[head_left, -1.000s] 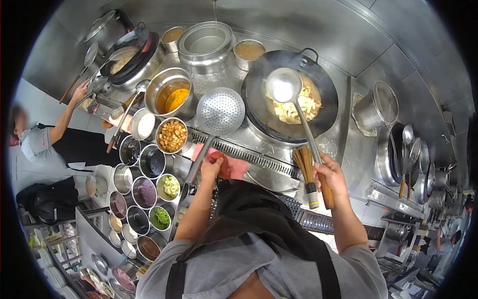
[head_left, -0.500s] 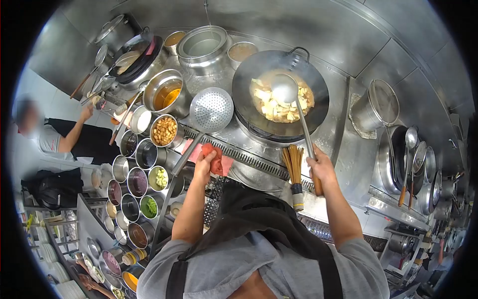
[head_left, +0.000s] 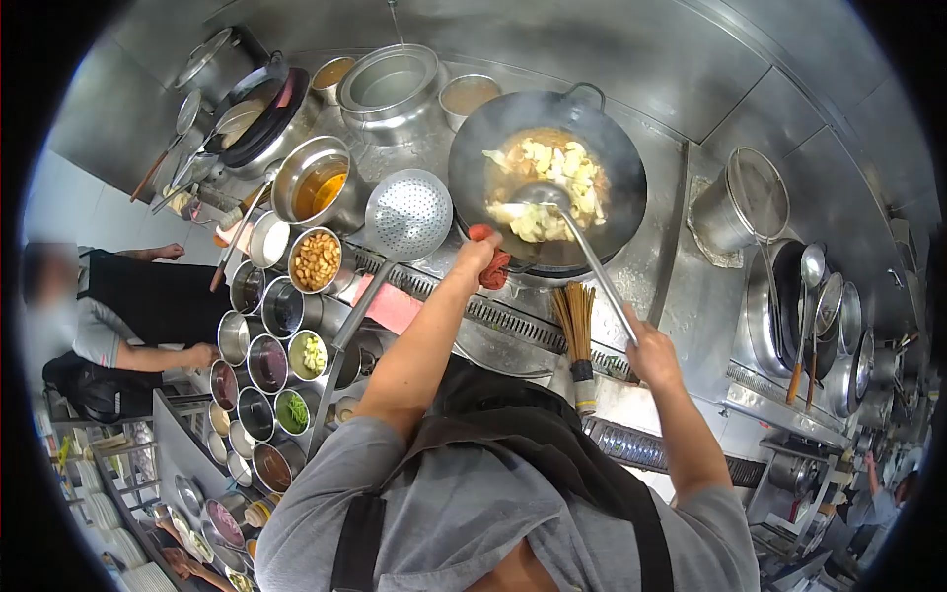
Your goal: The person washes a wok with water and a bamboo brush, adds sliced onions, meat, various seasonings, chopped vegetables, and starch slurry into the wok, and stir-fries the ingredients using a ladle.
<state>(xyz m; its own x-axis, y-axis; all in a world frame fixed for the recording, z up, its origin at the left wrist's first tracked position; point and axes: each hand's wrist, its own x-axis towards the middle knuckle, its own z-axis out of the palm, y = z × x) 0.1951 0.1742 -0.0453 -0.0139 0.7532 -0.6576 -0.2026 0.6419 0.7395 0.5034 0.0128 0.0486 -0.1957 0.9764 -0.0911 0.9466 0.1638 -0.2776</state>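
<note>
My right hand is wrapped round the handle of a long steel ladle. The ladle's bowl is down in the wok, against pale yellow chunks of food in brownish liquid with steam over it. At the wok's near-left rim, my left hand is closed on a folded red cloth. The cloth presses against the rim; any wok handle under it is hidden. Left of the wok lies a perforated strainer, its handle pointing toward me. A bamboo wok brush stands between my arms.
Several steel pots of ingredients crowd the left, near a pot of oil. A large lidless pot stands behind the strainer. Rightward are a sieve on a pot and hanging ladles. Another person reaches toward the ingredient pots.
My left hand has carried the red cloth from the counter edge up and right to the wok's rim. The ladle's bowl has lowered into the food. The other person's hand has come down to the pots.
</note>
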